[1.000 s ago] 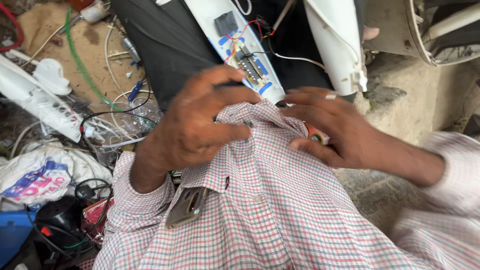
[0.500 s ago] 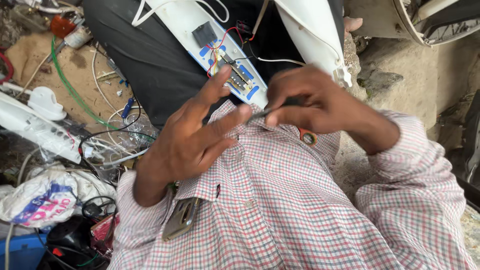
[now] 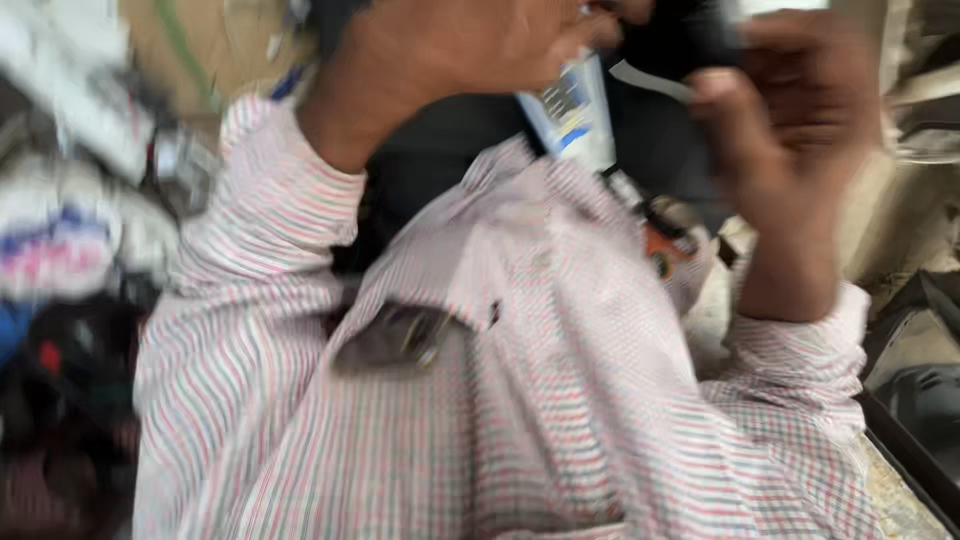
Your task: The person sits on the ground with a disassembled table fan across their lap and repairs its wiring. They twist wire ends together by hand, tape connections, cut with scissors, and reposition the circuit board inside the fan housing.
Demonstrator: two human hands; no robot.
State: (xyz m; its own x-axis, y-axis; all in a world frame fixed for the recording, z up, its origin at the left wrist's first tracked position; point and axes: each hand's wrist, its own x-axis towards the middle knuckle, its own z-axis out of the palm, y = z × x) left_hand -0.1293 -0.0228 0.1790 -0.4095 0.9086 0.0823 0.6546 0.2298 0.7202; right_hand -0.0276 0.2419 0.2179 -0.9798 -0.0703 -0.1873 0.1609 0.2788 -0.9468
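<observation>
The view is motion-blurred. My left hand (image 3: 450,50) is raised near the top edge, in front of my dark lap, with its fingers bent; whether it holds anything is unclear. My right hand (image 3: 790,120) is lifted at the upper right, fingers curled and smeared by blur. Between the hands shows part of a white circuit panel (image 3: 565,110) with blue marks, and a thin white wire (image 3: 650,80) runs from it toward the right hand. My checked shirt (image 3: 560,420) fills the lower frame, its chest pocket holding a dark flat object (image 3: 390,340).
A small orange and black item (image 3: 665,255) lies by the shirt's edge. A white printed bag (image 3: 60,240) and dark tangled gear (image 3: 50,400) sit at the left. A dark moulded housing (image 3: 920,390) lies at the lower right on rough ground.
Both hands have lifted off the shirt front and moved up and apart. The camera has swung closer and the picture has blurred.
</observation>
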